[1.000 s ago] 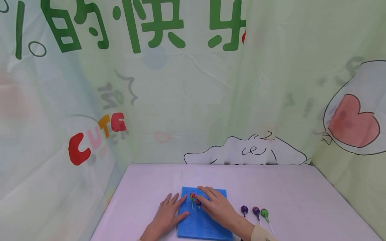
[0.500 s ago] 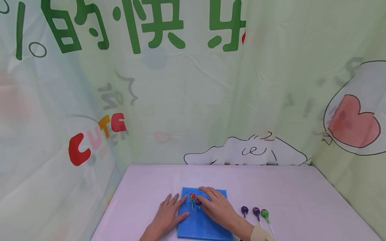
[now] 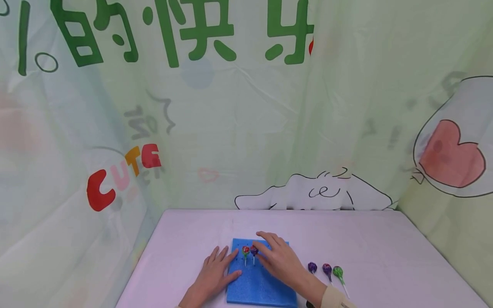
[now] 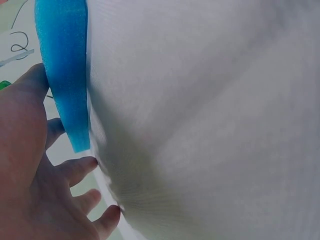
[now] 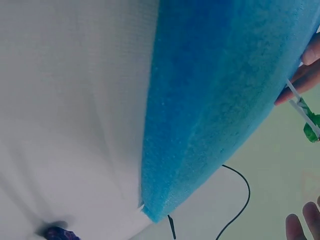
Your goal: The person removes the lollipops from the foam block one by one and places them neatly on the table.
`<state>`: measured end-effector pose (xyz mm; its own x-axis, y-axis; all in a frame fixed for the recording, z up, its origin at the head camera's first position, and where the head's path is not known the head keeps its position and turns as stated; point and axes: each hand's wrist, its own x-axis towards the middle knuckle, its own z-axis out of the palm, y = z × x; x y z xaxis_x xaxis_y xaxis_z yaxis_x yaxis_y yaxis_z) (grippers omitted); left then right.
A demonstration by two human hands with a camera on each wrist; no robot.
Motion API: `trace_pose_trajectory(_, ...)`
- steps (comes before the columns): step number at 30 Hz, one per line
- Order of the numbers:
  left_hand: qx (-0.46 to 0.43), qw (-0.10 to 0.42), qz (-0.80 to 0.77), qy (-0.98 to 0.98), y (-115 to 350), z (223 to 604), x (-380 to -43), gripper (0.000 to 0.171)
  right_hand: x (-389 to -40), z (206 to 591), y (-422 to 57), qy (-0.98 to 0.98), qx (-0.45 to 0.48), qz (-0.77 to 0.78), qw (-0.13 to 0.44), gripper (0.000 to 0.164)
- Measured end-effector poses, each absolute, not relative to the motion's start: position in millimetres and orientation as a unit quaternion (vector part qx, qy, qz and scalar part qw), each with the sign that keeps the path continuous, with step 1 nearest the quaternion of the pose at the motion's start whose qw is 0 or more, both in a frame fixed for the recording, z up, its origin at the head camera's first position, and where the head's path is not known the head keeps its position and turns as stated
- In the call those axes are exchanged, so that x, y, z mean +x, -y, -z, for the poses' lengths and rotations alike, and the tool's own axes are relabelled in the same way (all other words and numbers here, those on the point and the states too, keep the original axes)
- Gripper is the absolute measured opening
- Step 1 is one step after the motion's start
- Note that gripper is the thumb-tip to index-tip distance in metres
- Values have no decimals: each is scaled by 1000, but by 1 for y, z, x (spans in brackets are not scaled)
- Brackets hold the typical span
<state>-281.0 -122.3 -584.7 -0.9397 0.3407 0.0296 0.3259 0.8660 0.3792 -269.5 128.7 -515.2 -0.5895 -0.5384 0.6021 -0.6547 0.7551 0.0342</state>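
A blue foam board (image 3: 262, 291) with small holes lies on the table, and two lollipops stand upright in it. One has a red head with a green wrapper base (image 3: 245, 250); the other is a purple-and-red lollipop (image 3: 254, 251) just to its right. My right hand (image 3: 283, 262) pinches the purple-and-red head between thumb and index finger, its other fingers raised. With fingers spread, my left hand (image 3: 212, 273) rests at the board's left edge, thumb on the top face. The left wrist view shows the left hand (image 4: 30, 165) against the side of the blue board (image 4: 65, 60).
To the right of the board lie a dark purple lollipop (image 3: 312, 268), a purple-and-red one (image 3: 327, 269) and a green one (image 3: 338, 272). The pale table (image 3: 192, 239) is enclosed by a printed curtain (image 3: 246, 141) behind and at the sides.
The right hand has moved slightly up and away, and the purple-and-red lollipop's head has risen with it, showing more of its stick. The left hand has stayed in place.
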Motion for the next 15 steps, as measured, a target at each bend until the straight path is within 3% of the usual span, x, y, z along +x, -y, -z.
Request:
trace_pose_trajectory(8,173,17,-191,-966,123,591,-283,80,-271,507,-133,908,303,-127,262,38)
trace_pose_trajectory(15,166,26,-196,-966,121,587,-281,80,-273,503,-147,939,237,-188,162,36)
